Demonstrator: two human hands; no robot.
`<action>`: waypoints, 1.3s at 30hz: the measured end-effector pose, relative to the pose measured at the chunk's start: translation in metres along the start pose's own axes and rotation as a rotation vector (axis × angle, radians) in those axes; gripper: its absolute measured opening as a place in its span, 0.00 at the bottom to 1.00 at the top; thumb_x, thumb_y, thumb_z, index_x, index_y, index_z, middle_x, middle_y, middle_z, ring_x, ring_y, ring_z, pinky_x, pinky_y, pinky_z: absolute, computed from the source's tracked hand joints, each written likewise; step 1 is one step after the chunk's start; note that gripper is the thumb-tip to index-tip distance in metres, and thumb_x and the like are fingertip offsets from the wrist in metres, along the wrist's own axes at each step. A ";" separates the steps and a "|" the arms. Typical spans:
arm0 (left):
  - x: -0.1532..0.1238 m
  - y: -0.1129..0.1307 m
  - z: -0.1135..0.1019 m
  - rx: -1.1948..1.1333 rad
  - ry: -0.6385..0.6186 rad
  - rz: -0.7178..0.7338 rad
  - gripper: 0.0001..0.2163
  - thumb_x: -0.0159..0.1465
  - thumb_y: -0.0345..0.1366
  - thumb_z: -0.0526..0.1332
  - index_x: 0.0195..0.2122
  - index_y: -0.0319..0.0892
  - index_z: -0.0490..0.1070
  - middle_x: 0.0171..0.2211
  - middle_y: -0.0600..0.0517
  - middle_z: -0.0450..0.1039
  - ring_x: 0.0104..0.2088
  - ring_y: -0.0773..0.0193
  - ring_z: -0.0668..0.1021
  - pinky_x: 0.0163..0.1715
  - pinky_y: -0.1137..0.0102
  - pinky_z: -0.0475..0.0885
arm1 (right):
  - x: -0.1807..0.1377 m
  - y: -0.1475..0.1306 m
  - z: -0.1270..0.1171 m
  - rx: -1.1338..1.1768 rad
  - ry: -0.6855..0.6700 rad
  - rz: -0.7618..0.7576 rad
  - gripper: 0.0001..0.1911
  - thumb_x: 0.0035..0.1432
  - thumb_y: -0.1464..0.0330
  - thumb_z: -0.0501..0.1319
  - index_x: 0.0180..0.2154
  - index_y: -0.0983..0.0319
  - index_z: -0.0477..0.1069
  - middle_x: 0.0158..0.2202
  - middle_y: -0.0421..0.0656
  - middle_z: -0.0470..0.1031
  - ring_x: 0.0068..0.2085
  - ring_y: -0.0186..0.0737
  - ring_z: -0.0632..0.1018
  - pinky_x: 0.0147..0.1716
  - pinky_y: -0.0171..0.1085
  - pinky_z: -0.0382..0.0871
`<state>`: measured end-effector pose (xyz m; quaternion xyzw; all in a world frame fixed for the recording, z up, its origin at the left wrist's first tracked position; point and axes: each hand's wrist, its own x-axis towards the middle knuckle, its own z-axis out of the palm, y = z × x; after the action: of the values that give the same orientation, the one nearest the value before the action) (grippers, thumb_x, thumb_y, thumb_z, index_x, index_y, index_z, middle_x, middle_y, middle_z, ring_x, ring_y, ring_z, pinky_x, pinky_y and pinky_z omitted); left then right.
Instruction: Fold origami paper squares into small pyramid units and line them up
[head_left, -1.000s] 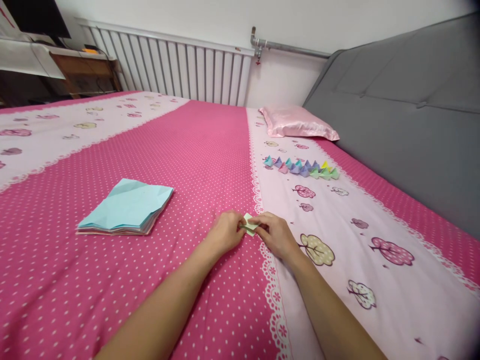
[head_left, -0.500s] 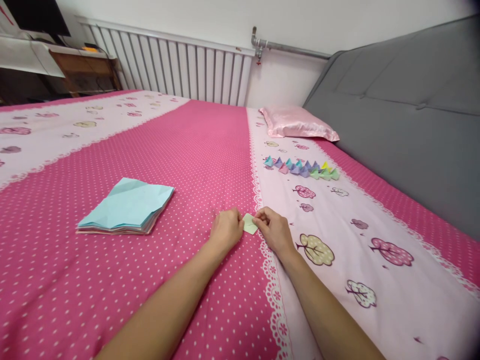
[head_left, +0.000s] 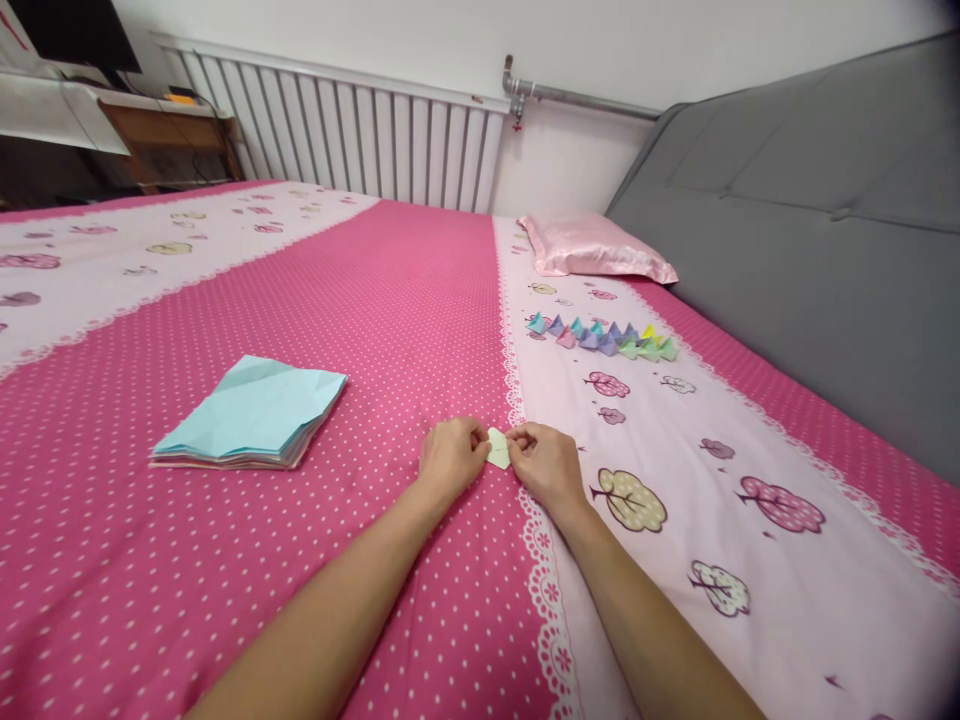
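A small pale green piece of folded paper (head_left: 498,449) is stretched between my two hands, just above or on the pink bedspread. My left hand (head_left: 453,455) pinches its left edge with thumb and fingers closed. On the opposite edge, my right hand (head_left: 545,462) grips it between thumb and forefinger. Farther off to the right, several small folded paper boats (head_left: 600,338) in blue, purple, pink, yellow and green stand in two rows. To the left lies a stack of square paper sheets (head_left: 255,412), light blue on top.
The bedspread (head_left: 405,300) has pink dotted bands and pale bands with printed trees. A pink satin pillow (head_left: 596,246) rests against the grey headboard (head_left: 795,220). Behind the bed are a white radiator (head_left: 345,125) and a desk with a monitor (head_left: 71,38).
The paper's outline has changed slightly, its top now more pointed. The fingers of both hands have shifted a little along its edges; the boats and stack stay put.
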<state>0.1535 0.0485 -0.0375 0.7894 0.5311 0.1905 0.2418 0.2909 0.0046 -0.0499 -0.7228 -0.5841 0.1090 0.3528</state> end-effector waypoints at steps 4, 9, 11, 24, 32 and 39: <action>0.001 0.000 0.002 0.038 0.029 -0.005 0.07 0.54 0.36 0.57 0.31 0.43 0.73 0.28 0.49 0.74 0.28 0.62 0.73 0.29 0.71 0.63 | 0.001 0.002 0.001 0.036 -0.012 0.030 0.06 0.47 0.67 0.59 0.28 0.58 0.74 0.23 0.38 0.76 0.26 0.37 0.75 0.29 0.34 0.67; 0.002 0.003 0.004 0.085 0.022 -0.045 0.08 0.54 0.39 0.58 0.32 0.43 0.74 0.30 0.48 0.75 0.30 0.61 0.74 0.31 0.70 0.63 | 0.002 0.003 0.003 0.033 -0.031 0.036 0.04 0.45 0.65 0.61 0.27 0.58 0.73 0.23 0.39 0.76 0.25 0.36 0.75 0.26 0.34 0.66; 0.002 0.003 0.004 0.093 0.014 -0.059 0.08 0.53 0.38 0.58 0.32 0.43 0.74 0.30 0.48 0.75 0.31 0.61 0.74 0.31 0.70 0.64 | 0.002 0.003 0.004 0.023 -0.036 0.036 0.04 0.45 0.66 0.61 0.27 0.58 0.73 0.23 0.38 0.75 0.25 0.36 0.75 0.27 0.34 0.66; 0.006 -0.003 -0.001 -0.035 -0.044 0.006 0.12 0.49 0.26 0.56 0.32 0.41 0.76 0.26 0.49 0.74 0.26 0.64 0.72 0.29 0.72 0.64 | 0.006 0.006 -0.004 0.037 -0.014 0.046 0.13 0.41 0.76 0.53 0.30 0.59 0.71 0.21 0.37 0.70 0.27 0.38 0.74 0.30 0.34 0.65; 0.008 -0.014 0.001 -0.065 -0.042 0.127 0.16 0.47 0.23 0.54 0.34 0.40 0.78 0.24 0.49 0.74 0.23 0.66 0.71 0.26 0.73 0.62 | 0.007 0.013 -0.004 0.167 -0.045 0.003 0.14 0.43 0.76 0.53 0.32 0.61 0.73 0.29 0.41 0.74 0.29 0.37 0.73 0.31 0.34 0.65; 0.007 -0.015 -0.003 -0.050 -0.060 0.187 0.18 0.46 0.21 0.52 0.33 0.40 0.77 0.22 0.52 0.73 0.22 0.67 0.69 0.24 0.74 0.60 | 0.008 0.019 -0.005 0.219 -0.145 -0.225 0.23 0.48 0.77 0.54 0.45 0.55 0.72 0.46 0.44 0.69 0.30 0.33 0.72 0.35 0.37 0.68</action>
<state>0.1435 0.0600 -0.0438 0.8345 0.4429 0.2015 0.2584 0.3111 0.0089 -0.0559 -0.6003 -0.6699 0.1837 0.3965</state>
